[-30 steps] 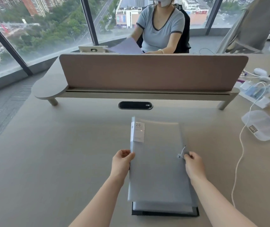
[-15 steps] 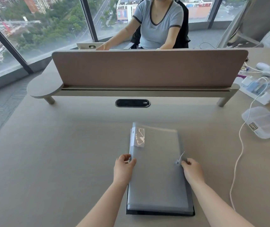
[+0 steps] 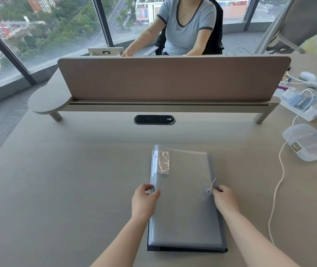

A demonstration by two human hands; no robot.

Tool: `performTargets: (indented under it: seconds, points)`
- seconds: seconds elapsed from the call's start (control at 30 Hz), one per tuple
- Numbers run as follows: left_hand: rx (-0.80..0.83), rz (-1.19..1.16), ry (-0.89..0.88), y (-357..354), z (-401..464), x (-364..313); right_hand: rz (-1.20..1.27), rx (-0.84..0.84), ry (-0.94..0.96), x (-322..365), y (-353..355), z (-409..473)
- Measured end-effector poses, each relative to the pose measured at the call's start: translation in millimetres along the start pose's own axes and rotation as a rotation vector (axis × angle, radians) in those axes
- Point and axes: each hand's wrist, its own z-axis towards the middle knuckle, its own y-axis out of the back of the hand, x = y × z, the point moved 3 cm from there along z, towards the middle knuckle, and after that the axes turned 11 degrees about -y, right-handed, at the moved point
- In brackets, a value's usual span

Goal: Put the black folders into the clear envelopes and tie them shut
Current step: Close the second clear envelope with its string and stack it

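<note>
A clear envelope (image 3: pixel 184 201) lies flat on the desk in front of me, with a white label near its far left corner and a round button with a white string (image 3: pixel 209 189) on its right side. Beneath it a black folder (image 3: pixel 186 249) shows as a dark edge along the near and left sides. My left hand (image 3: pixel 144 203) pinches the envelope's left edge. My right hand (image 3: pixel 226 199) rests on the envelope's right edge, fingertips just beside the button and string.
A desk divider (image 3: pixel 173 79) on a raised shelf stands across the desk beyond the envelope, with a person seated behind it. A clear plastic box (image 3: pixel 307 144), white cables (image 3: pixel 280 170) and chargers lie to the right. A black cable port (image 3: pixel 153 119) sits mid-desk.
The envelope, lifted and tilted a second ago, now lies flat over the black folder. Both hands came down with it and stay at its edges.
</note>
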Motion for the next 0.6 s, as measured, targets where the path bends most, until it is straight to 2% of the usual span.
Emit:
performTargets:
  seconds: [0.23, 0.6]
  points:
    - [0.082, -0.149, 0.102, -6.1, -4.4, 12.5, 0.102, -0.002, -0.041, 2.5, 7.8, -5.5]
    - [0.071, -0.184, 0.049, 16.6, 12.7, 24.5, 0.276, 0.144, -0.153, 1.7, -19.0, 11.8]
